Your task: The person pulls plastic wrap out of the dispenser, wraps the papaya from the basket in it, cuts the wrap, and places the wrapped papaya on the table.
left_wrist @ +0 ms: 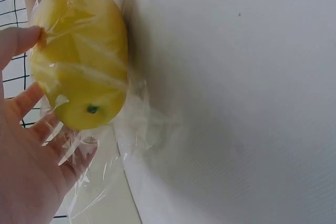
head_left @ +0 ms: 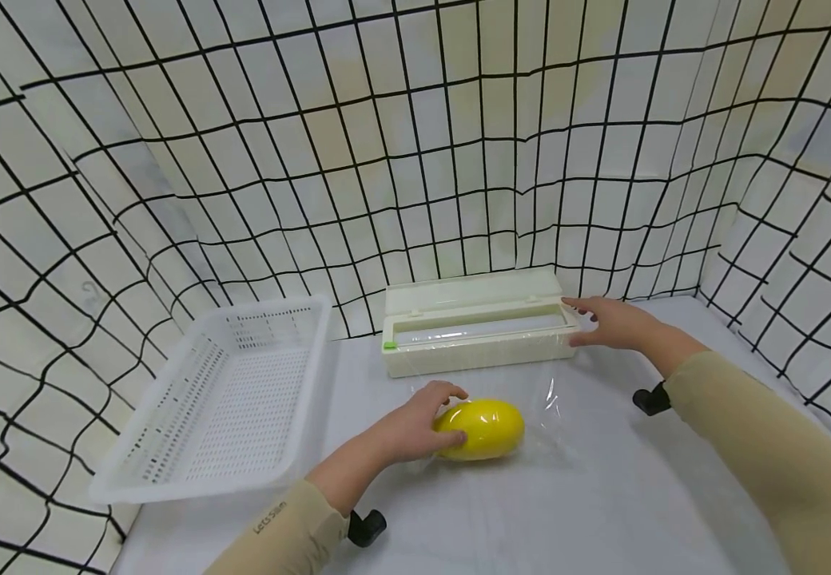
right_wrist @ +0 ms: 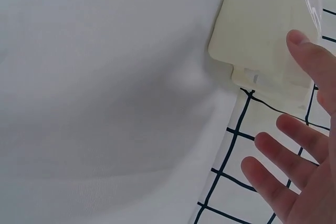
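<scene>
Fingers of my left hand (head_left: 415,427) curl round the left end of the yellow melon (head_left: 483,429), which lies on the white table (head_left: 602,511) near me, on a sheet of cling film (head_left: 555,415). My right hand (head_left: 613,322) rests with straight, spread fingers at the right end of the cream film dispenser (head_left: 476,331), which sits at the far side of the table with its lid up.

From the head view, the melon's long axis runs left to right, roughly level with the dispenser's length, and one end points toward the white plastic basket (head_left: 228,399) on the left. That view alone shows the basket and the grid-patterned backdrop (head_left: 415,144) around the table.

The left wrist view shows what the head view cannot: film is already drawn tight over the melon (left_wrist: 79,56), creased in bands across its skin, and a small green stem mark sits at the end facing my palm (left_wrist: 31,182). Loose film trails below it.

The right wrist view shows my fingertips (right_wrist: 302,40) touching the dispenser's end (right_wrist: 268,30), the other fingers open over the backdrop.
</scene>
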Demonstrator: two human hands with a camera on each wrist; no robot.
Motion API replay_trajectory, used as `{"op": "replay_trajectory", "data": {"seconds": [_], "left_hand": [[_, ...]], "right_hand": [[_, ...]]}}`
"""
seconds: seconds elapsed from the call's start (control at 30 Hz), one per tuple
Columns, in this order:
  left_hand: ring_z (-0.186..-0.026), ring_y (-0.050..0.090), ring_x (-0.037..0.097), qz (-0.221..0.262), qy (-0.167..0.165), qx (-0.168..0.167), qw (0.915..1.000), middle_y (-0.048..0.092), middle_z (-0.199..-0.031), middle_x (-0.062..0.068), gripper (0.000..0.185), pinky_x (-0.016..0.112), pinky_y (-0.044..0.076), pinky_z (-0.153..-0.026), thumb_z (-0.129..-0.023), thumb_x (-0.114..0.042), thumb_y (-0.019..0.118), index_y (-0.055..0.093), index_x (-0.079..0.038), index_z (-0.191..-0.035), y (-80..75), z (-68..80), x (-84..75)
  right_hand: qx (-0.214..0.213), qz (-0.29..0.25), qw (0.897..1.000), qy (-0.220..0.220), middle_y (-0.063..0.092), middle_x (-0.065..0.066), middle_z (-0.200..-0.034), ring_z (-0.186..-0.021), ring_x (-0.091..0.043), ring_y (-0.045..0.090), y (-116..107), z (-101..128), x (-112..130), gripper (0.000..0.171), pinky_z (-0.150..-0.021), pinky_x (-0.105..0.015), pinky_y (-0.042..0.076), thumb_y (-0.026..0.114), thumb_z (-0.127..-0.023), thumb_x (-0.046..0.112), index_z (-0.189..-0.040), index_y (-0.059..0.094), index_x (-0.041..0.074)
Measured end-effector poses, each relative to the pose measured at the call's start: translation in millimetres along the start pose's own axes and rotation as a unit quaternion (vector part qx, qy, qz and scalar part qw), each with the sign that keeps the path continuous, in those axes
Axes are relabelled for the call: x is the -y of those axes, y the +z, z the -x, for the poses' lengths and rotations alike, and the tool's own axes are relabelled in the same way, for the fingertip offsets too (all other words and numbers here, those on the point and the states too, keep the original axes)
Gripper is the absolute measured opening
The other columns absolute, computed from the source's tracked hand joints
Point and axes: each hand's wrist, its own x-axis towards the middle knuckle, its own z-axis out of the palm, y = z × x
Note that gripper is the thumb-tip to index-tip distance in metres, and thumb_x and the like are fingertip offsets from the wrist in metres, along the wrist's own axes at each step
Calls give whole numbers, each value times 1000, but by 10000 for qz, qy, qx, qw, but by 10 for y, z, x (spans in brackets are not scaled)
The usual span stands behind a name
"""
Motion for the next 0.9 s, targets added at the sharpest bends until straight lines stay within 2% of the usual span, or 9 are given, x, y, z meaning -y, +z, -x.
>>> {"op": "replay_trajectory", "data": {"seconds": [0.13, 0.23, 0.33, 0.47, 0.6, 0.67, 0.8, 0.9], "left_hand": [[-129, 43, 21, -203, 125, -405, 9989, 44, -142, -1, 40, 44, 39, -109, -92, -37, 67, 52, -25, -127, 11, -16, -15], [-125, 46, 19, -526, 274, -750, 9954, 50, -133, -3, 26, 42, 40, -108, -94, -32, 66, 58, -25, -117, 13, -35, -24], [-122, 50, 19, -825, 388, -948, 9913, 56, -126, -5, 20, 41, 41, -107, -97, -30, 61, 64, -24, -116, 15, -49, -31], [-125, 49, 20, -1127, 376, -912, 9887, 58, -131, -4, 35, 42, 39, -109, -97, -37, 61, 61, -22, -128, 25, -56, -28], [-130, 46, 22, -1415, 353, -788, 9862, 53, -139, -2, 60, 43, 35, -111, -87, -46, 72, 54, -20, -138, 36, -69, -27], [-132, 45, 22, -1498, 340, -773, 9851, 52, -142, -1, 67, 44, 34, -112, -83, -46, 77, 52, -20, -140, 37, -84, -27], [-134, 45, 22, -1587, 281, -797, 9837, 52, -143, -2, 68, 44, 33, -113, -83, -40, 78, 50, -20, -141, 32, -143, -11], [-134, 46, 22, -1558, 239, -815, 9841, 53, -142, -2, 66, 43, 33, -113, -84, -37, 78, 51, -19, -142, 25, -179, 1]], "right_hand": [[8, -66, 10000, -34, 48, -20, -141, -124, -40, 49, -15, 21, -29, 86, -94, -59, 45, 74, -86, 46, -155, 33, 16], [-56, -26, 9999, -94, 48, -21, -141, -124, -40, 50, -17, 39, -50, 84, -93, -60, 45, 73, -87, 45, -155, 34, 17], [-156, 13, 9998, -135, 49, -21, -140, -123, -40, 50, -22, 69, -66, 81, -93, -61, 45, 73, -88, 43, -155, 35, 17], [-347, 94, 9992, -174, 49, -22, -140, -123, -41, 51, -33, 122, -53, 71, -92, -61, 46, 68, -92, 35, -153, 38, 16], [-715, 301, 9964, -356, 49, -20, -141, -123, -40, 52, -46, 179, 76, 55, -92, -60, 47, 59, -96, 23, -149, 46, 17], [-896, 379, 9937, -555, 50, -19, -141, -124, -41, 51, -48, 206, 193, 50, -94, -60, 46, 57, -95, 20, -145, 51, 17], [-1098, 545, 9878, -963, 53, -19, -140, -125, -41, 51, -33, 228, 390, 48, -96, -60, 45, 55, -95, 19, -143, 54, 17], [-1112, 554, 9864, -1077, 54, -19, -139, -123, -40, 53, -21, 222, 430, 48, -94, -59, 47, 56, -94, 21, -143, 54, 18]]}}
